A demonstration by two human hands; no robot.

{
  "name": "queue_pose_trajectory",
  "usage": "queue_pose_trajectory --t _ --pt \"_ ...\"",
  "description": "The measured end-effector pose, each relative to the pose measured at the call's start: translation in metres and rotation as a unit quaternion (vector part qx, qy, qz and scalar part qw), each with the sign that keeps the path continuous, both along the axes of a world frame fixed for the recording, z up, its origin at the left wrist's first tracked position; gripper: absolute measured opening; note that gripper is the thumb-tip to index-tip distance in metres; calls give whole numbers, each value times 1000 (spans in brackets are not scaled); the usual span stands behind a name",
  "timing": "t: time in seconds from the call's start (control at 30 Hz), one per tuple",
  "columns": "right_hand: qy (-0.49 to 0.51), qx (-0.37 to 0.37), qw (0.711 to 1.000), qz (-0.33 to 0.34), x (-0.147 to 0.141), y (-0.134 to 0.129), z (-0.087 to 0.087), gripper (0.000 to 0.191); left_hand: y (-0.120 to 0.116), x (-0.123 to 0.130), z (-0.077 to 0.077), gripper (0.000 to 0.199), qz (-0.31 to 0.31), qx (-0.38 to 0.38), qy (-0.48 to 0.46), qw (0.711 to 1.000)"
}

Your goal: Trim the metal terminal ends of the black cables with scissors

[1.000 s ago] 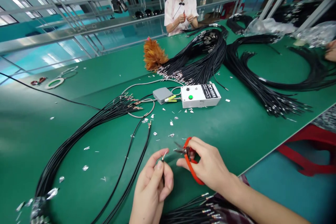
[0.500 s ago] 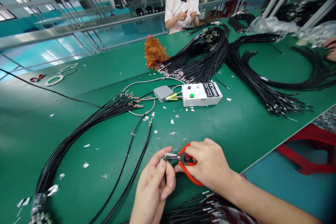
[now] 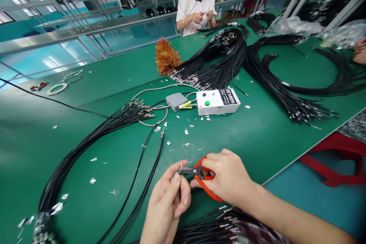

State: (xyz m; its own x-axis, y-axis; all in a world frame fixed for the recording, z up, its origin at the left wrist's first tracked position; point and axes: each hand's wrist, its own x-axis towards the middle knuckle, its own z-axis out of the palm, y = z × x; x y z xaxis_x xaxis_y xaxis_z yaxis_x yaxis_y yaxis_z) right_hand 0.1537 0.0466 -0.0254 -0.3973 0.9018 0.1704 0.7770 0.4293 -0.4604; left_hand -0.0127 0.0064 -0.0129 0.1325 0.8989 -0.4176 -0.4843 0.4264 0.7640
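Note:
My left hand [image 3: 171, 194] pinches a black cable [image 3: 180, 190] close to its end, between thumb and fingers. A thin white strand stands up from that end. Wrapped round the orange handles of a pair of scissors [image 3: 201, 173] is my right hand [image 3: 225, 175]. The scissor blades point left and meet the cable end at my left fingertips; whether they touch the strand I cannot tell. Below my hands lies a bundle of black cables [image 3: 206, 225] with stripped, pale ends. Two or three loose cables [image 3: 154, 167] curve along the table left of my left hand.
A white box with a green button [image 3: 219, 102] and a grey block [image 3: 176, 101] sit mid-table among foil scraps. Cable bundles lie left [image 3: 82, 148] and far right [image 3: 265, 68]. Beside a brown feather duster [image 3: 166, 57], more cables lie. A co-worker [image 3: 196, 7] holds orange-handled scissors opposite.
The white strand at the cable end now stands more upright by the blades. My hands stay nearly in place; the view has shifted slightly.

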Motion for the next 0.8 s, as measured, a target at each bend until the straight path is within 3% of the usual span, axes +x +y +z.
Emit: queue_pose_trajectory --t 0.47,0.8 --pt "-19 111 994 -2 -4 -3 -5 46 2 -3 6 23 -4 -34 -45 998" --pt "3 87 996 12 -6 2 -17 38 7 -11 -10 27 -6 -57 -74 996"
